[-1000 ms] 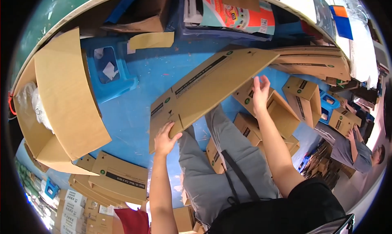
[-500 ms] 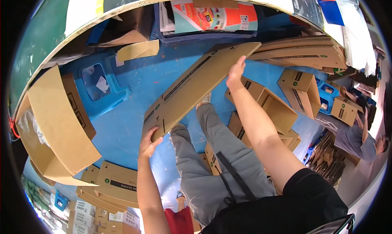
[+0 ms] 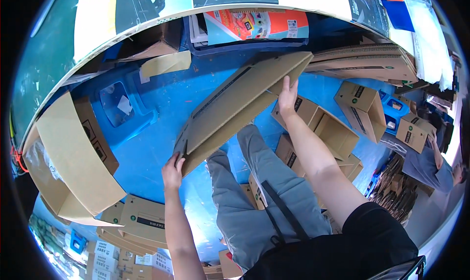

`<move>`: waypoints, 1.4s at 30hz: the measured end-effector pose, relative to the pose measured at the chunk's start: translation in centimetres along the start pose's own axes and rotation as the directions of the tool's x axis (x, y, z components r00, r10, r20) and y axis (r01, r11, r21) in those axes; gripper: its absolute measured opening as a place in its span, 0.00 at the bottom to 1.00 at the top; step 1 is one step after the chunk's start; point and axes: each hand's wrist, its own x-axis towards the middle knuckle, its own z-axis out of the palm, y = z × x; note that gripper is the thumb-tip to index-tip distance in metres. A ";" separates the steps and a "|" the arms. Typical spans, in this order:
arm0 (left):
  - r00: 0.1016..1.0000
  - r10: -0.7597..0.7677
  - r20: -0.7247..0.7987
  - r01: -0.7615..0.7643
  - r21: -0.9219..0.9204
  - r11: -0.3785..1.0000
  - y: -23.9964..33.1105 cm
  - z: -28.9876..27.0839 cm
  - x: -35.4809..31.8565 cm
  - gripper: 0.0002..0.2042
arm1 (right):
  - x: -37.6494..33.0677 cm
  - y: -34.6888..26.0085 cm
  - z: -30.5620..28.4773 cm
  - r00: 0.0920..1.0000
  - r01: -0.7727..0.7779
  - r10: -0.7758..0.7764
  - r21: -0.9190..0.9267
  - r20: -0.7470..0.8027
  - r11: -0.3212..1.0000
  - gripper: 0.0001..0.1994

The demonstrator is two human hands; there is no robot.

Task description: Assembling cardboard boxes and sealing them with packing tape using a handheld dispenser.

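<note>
- Flattened cardboard box [image 3: 235, 109], one piece, held up over the blue floor [image 3: 161, 148] in front of the person's knees.
- Long axis runs diagonally: low end near left, high end far right, toward the stack of flat cardboard [image 3: 362, 65].
- Broad face tilted, corrugated edge turned toward the camera.
- Left hand [image 3: 172, 171] at the low near corner; grip closed on the box edge, fingers curled over it.
- Right hand [image 3: 288, 95] at the high far end; grip holding the lower long edge, fingers wrapped round it.
- So the box spans between the two grips, most of its length between them, above the grey trouser legs [image 3: 264, 192].
- Open cartons: two just right of the right forearm [image 3: 323, 128], one more farther right [image 3: 364, 101].
- Large open carton with plastic liner at the left [image 3: 73, 153].
- One blue plastic bin [image 3: 120, 106] on the floor, left of the box.
- A second person [image 3: 431, 162] crouches at the right rim beside flat cardboard.
</note>
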 end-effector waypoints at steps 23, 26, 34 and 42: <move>0.732 -0.563 -0.382 0.479 -0.299 0.825 -7.4 -2.9 1.6 0.31 | -2.5 -2.8 -5.9 0.774 0.611 -0.290 -0.547 0.562 0.572 0.19; 0.818 -0.402 -0.411 0.395 -0.105 0.913 -6.2 -2.7 1.6 0.26 | 0.1 0.2 -7.5 0.726 0.679 -0.344 -0.546 0.595 0.491 0.11; 0.632 -0.373 -0.680 0.007 -0.476 0.880 -7.2 0.8 2.5 0.17 | 0.7 1.1 -7.7 0.793 0.566 -0.116 -0.652 0.599 0.504 0.23; 0.475 -0.535 -0.698 0.123 -0.550 0.826 -4.5 3.7 2.4 0.19 | -4.8 1.3 -1.8 0.762 0.623 0.125 -0.772 0.635 0.124 0.44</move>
